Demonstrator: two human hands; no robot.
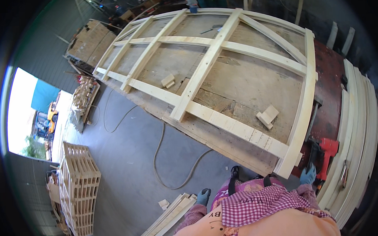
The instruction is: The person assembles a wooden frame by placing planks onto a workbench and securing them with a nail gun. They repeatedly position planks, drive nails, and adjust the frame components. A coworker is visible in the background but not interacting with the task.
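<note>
Head view: we see a pale-wood lattice frame [202,74] on the brown wooden desk [254,80], upper centre, crosspieces [138,70] placed, only one bay diagonally braced; blue-gloved left hand [203,196] and right hand [308,175] apart below, grips unclear, red nail gun [328,148] nearby.

Peach garment [280,227]: at the bottom centre of the frame, a few dark capital letters are printed near small drawn marks; a whole word cannot be read.
Checked cloth [255,214]: just above, also in the lower centre, larger dark letters are seen across the purple-and-white squares; because of the folds, they can be read only in part.
</note>
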